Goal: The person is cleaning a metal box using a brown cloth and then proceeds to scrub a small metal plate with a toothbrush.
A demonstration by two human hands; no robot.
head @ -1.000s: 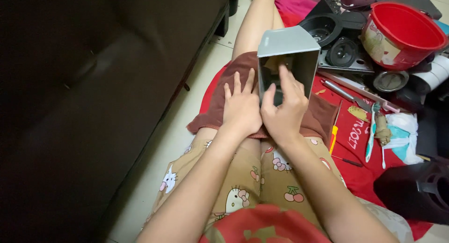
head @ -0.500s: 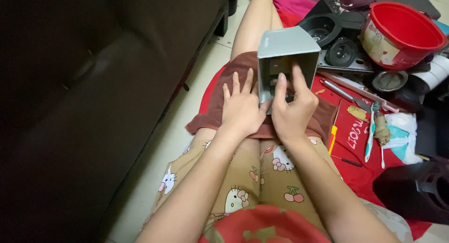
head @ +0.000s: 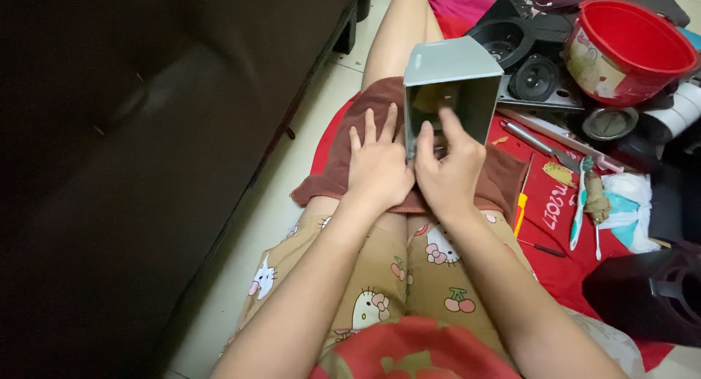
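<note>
Upper middle: right hand (head: 447, 171) fingers curled into grey metal box (head: 454, 94); left hand (head: 377, 163) spread flat on brown towel (head: 365, 120).

Grey metal box (head: 451, 94): turned between the earlier views and this one.

One second earlier the right hand (head: 447, 176) lay across the box's open face with fingers spread over the front. Half a second earlier it gripped the lower front edge. In this view the index finger and thumb reached up into the opening, and the box sat slightly more upright on the brown cloth (head: 504, 182). The left hand (head: 377, 163) shifted a little nearer the box's left wall.
</note>
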